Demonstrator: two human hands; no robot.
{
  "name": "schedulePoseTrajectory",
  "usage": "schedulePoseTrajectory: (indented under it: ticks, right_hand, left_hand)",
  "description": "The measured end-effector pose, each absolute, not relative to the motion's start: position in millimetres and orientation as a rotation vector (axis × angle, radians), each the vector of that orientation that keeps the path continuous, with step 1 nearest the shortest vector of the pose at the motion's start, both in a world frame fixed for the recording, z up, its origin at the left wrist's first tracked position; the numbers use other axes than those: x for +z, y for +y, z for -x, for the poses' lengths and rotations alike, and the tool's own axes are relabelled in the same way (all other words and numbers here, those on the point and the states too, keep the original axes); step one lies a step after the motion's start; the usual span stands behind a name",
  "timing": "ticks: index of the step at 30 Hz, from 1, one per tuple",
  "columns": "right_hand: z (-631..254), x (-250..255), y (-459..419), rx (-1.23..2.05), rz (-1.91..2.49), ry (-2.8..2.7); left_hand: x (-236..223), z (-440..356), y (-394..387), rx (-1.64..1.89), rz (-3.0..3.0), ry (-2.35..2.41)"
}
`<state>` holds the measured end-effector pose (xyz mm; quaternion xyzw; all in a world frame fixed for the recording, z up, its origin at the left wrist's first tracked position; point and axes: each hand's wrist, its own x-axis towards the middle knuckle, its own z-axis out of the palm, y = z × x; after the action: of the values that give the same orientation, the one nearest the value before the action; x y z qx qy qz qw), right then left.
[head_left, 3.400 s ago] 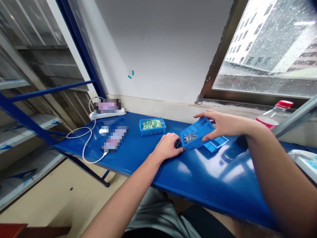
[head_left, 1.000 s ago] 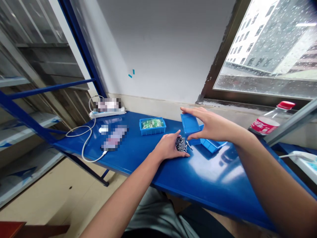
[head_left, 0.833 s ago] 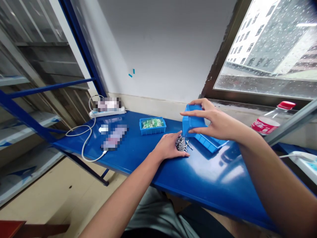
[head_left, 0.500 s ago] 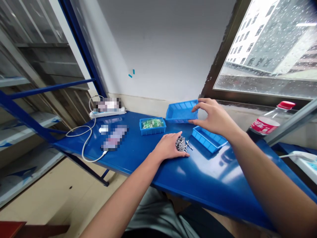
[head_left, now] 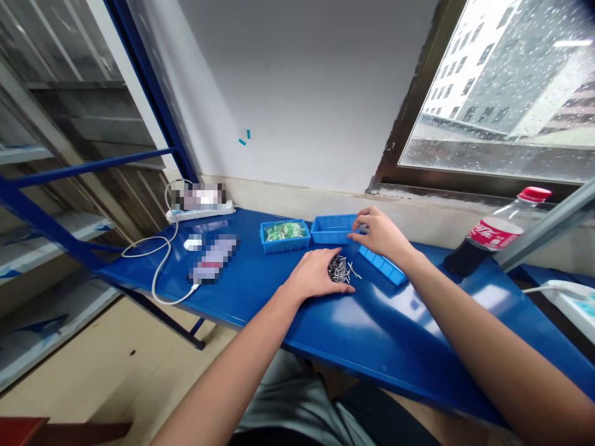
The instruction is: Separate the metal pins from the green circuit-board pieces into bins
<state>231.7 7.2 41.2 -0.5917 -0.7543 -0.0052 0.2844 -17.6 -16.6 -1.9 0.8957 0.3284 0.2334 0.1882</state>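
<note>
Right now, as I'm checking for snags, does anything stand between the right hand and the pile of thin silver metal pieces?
Nothing visible does: glossy blue tabletop shows between the right hand and the silver pile. The left hand curls around the pile's left side.

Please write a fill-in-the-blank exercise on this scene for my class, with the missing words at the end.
Loose metal pieces lie in the curve of the person's ____ hand.
The right hand is at one end of a bin coloured ____.
The bottle has a cap coloured ____.
Missing words: left; blue; red.
</note>
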Motion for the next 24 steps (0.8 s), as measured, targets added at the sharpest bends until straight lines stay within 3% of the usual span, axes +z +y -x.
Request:
schedulePoseTrajectory:
  ticks: [8, 17, 24]
  right_hand:
    - [-229, 29, 10, -0.037, 1.746, -2.215]
    - [-236, 32, 12, -0.054, 1.757, -2.32]
    - [-245, 35, 17, 0.033, 1.679, -2.381]
  left_hand:
    - [-3, 17, -18, 0.737, -2.529, 0.914]
    - [11, 23, -17, 1.121, -2.542, 0.958]
    - [33, 85, 20, 0.97, -2.678, 1.534]
